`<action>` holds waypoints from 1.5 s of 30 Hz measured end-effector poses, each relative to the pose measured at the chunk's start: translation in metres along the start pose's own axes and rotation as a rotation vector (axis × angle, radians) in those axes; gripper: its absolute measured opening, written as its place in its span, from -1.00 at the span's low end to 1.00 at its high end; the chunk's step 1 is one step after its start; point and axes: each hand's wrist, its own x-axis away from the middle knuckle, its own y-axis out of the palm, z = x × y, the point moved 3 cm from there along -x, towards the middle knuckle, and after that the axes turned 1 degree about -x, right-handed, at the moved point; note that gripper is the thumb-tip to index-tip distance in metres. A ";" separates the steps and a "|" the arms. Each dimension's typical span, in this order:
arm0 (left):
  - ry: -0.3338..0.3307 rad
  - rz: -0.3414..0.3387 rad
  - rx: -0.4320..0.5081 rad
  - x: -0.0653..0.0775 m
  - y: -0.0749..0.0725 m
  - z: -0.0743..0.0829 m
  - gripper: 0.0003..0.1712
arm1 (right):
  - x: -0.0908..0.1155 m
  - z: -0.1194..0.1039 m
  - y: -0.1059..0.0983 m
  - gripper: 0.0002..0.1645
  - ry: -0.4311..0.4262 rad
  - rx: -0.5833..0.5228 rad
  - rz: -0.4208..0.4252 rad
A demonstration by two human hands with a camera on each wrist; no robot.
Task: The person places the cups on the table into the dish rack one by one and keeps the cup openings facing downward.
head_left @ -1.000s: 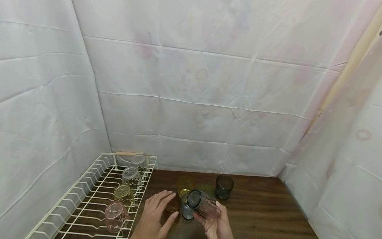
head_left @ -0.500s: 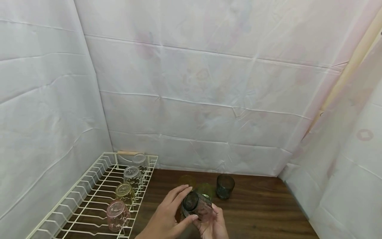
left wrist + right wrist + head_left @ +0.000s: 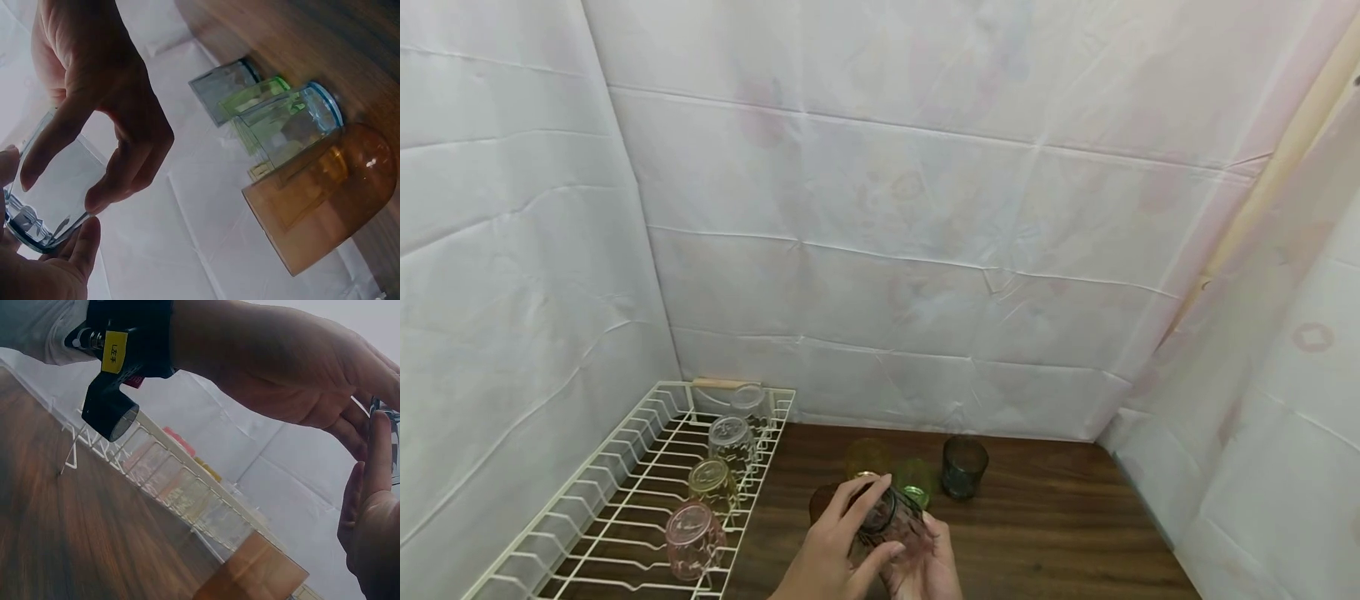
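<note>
Both hands hold a smoky grey glass tumbler (image 3: 912, 533), tilted above the wooden table. My left hand (image 3: 835, 546) grips its base end, thumb on the near side and fingers over the far side. My right hand (image 3: 934, 567) cradles the tumbler from the right and below. In the left wrist view the grey tumbler (image 3: 65, 172) looks almost clear between the two hands. Standing close by are an amber glass (image 3: 325, 200), a blue glass (image 3: 281, 128), a green glass (image 3: 914, 483), a yellow glass (image 3: 867, 457) and a dark grey glass (image 3: 965, 468). My hands hide the blue one in the head view.
At the left, a white wire rack (image 3: 758, 496) bears upside-down glasses: a pink one (image 3: 692, 542), a yellow one (image 3: 712, 486) and two clear ones (image 3: 732, 442). White sheeting (image 3: 880, 300) walls the wooden table (image 3: 1060, 533) at the back and sides.
My left hand has moved right, from beside the amber glass onto the grey tumbler. My right hand has shifted slightly left and down with it.
</note>
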 end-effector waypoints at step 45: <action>-0.145 -0.108 0.062 0.016 0.004 -0.010 -0.21 | -0.001 0.017 -0.014 -0.54 0.166 0.189 0.051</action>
